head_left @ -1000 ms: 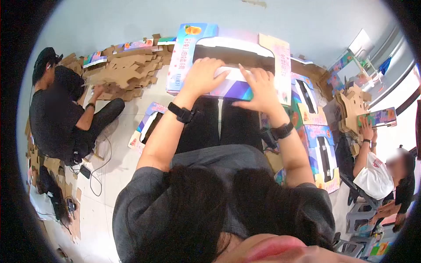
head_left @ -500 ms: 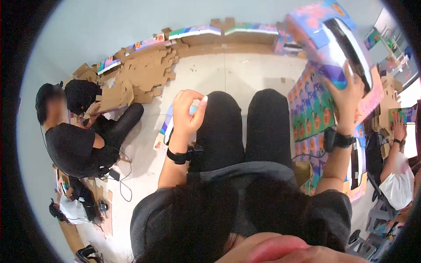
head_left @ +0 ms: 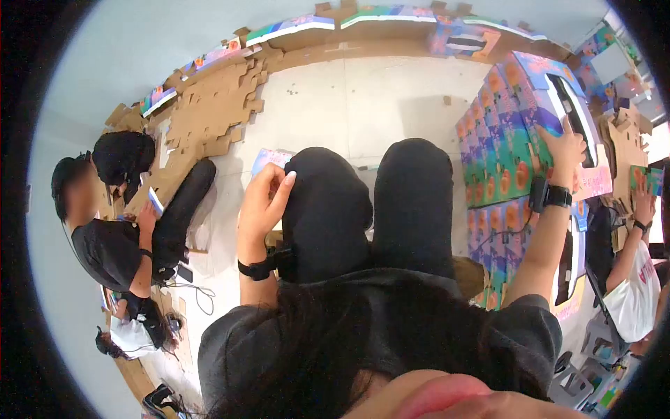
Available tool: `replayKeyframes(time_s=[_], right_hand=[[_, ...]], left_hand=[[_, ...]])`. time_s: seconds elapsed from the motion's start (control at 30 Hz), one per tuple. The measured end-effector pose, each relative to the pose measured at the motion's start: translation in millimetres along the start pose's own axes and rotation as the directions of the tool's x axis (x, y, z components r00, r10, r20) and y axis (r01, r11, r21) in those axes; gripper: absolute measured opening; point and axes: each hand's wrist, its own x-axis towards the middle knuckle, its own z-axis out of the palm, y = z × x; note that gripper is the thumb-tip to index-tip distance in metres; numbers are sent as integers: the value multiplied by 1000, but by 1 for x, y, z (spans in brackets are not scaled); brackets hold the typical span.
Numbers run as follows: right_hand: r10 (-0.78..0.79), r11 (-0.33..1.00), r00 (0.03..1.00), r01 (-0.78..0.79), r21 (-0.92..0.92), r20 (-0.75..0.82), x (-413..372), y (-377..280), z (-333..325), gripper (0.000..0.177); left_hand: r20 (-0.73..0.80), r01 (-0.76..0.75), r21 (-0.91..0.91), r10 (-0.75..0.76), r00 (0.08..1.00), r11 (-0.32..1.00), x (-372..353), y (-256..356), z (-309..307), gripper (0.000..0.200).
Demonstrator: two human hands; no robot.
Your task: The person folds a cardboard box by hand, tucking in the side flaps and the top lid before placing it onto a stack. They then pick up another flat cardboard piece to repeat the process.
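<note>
On the right, my right hand [head_left: 564, 148] lies with spread fingers against the face of a colourful printed box [head_left: 536, 84] beside its dark slot. That box is at the near end of an upright row of similar flat boxes [head_left: 492, 153], which rests on a lower row [head_left: 497, 227]. My left hand [head_left: 264, 202] is beside my left knee, its fingers loosely apart and nothing held. Just behind it, a printed piece [head_left: 271, 159] shows partly on the floor; my hand and knee hide the rest.
Brown cardboard pieces [head_left: 213, 115] lie on the floor at the back left. A person in black [head_left: 108, 244] sits at the left, handling cardboard. Another person [head_left: 631, 293] is at the far right. Printed cartons [head_left: 391, 15] line the back wall.
The box that my right hand held up has come down to the stack's near end. My left hand has moved left and nearer. The view has shifted, and the seated person's arm has moved.
</note>
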Motion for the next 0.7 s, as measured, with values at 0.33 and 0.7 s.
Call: replayKeyframes(time_s=[0.33,0.7], right_hand=[[60,998,993,-60,-4,101,28,-15,26,98],[-365,869,769,484,105,-524,7,-28,32,74]], left_hand=[[104,-88,185,70,992,979,6,9,8,43],[-13,-57,46,57,998,997,8,-18,17,46]])
